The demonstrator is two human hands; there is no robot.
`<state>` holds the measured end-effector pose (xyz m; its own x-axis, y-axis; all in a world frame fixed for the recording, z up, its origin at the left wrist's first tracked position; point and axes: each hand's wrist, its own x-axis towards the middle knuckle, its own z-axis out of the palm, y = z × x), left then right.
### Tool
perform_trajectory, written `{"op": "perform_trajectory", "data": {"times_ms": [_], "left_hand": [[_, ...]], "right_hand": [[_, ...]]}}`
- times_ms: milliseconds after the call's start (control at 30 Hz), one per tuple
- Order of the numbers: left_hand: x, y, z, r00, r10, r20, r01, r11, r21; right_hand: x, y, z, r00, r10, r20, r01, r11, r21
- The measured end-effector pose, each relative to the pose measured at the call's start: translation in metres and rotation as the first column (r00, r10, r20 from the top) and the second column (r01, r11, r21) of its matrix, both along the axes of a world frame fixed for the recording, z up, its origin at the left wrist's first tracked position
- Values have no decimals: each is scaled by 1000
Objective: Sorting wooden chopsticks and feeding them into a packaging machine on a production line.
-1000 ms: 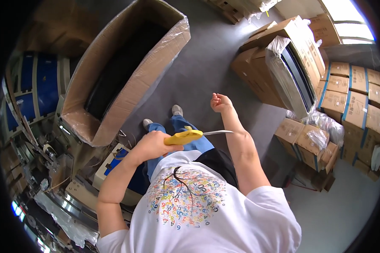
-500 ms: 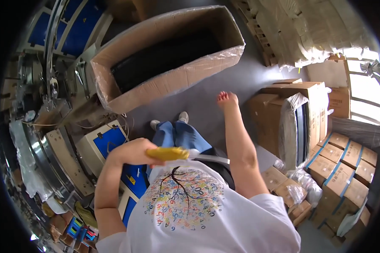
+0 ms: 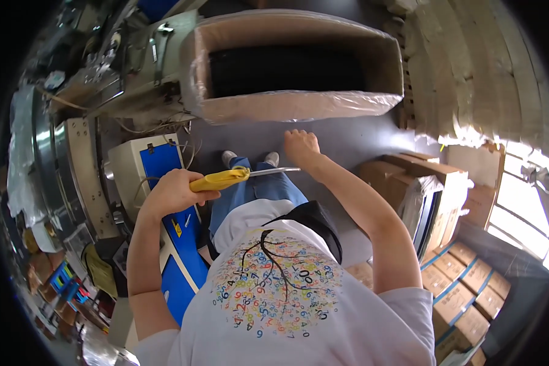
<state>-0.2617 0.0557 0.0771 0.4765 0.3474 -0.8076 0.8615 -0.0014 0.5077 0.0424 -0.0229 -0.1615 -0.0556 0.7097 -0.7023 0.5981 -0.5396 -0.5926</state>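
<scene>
Clamping its fingers around a yellow tool [image 3: 221,179], the person's left hand [image 3: 180,190] in the head view holds it ahead of the body, the thin metal end pointing right, toward the right wrist. The right hand [image 3: 302,148] reaches forward, fingers side by side and bent downward; whether they close on anything cannot be told. Beyond both hands stands an open box [image 3: 299,107] with something black [image 3: 287,70] inside. Blue panels [image 3: 175,293] show beside the left forearm; strapped cartons [image 3: 463,280] are stacked at right.
</scene>
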Motion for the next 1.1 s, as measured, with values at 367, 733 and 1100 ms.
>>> {"op": "perform_trajectory", "data": {"times_ms": [367,733,1100], "left_hand": [[-91,-10,12,799,110,592,-60,993,-103],[-84,-27,18,811,300,502,-311,948,-64],[-51,-34,21,786,425,448,-517,850,102]], "right_hand": [[-45,226,153,-165,-773,-612,670,368,-645],[-98,293,128,-37,-827,-561,600,431,-674],[-136,318,94,365,-775,-516,561,625,-543]]}}
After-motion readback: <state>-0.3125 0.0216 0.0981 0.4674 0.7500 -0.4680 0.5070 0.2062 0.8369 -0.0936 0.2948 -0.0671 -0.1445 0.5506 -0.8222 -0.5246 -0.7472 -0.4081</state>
